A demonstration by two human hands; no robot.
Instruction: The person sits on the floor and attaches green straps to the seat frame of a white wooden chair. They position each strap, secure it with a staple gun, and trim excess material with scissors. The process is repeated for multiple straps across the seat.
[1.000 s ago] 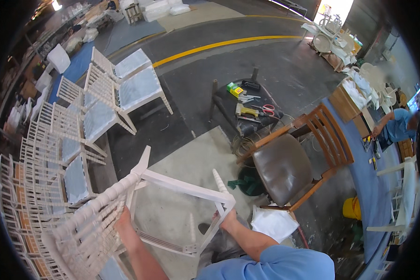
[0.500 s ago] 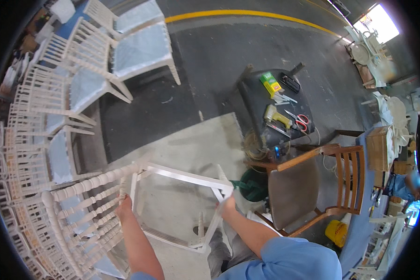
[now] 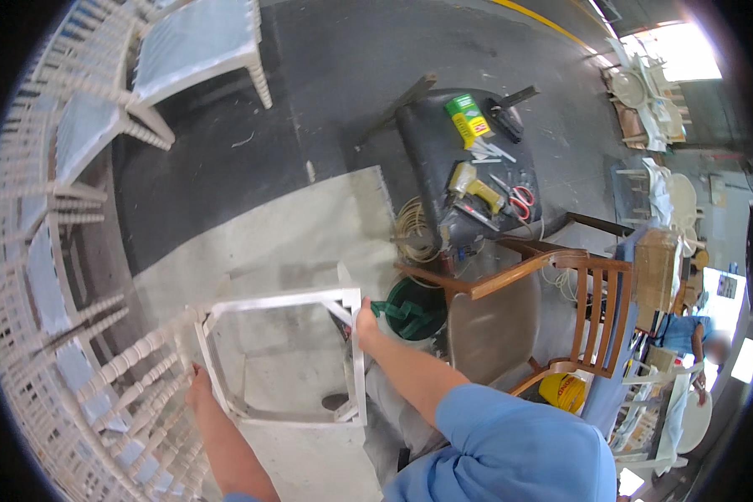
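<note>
A white wooden chair frame [image 3: 289,299] without a seat panel is held in front of me, its open square showing the floor sheet through it. Turned spindles form its back on the left. My left hand [image 3: 199,389] is closed on the frame where the back meets the seat rails; its fingers are partly hidden. On the opposite side rail, by the corner, my right hand [image 3: 366,326] is wrapped around the wood. Just right of that hand stands a dark green bucket [image 3: 418,308] with green strapping.
A black padded seat [image 3: 431,125] carries a nail gun [image 3: 475,187], red-handled scissors [image 3: 520,199] and a green-yellow box [image 3: 466,117]. Beside it stands a brown wooden chair [image 3: 494,335], near a yellow container [image 3: 563,391]. White chairs [image 3: 197,50] line the left. Another person [image 3: 684,335] is far right.
The chair frame has turned and shifted left in view, with both hands still on it. My view has swung, so the surrounding chairs and tools also sit farther left.
</note>
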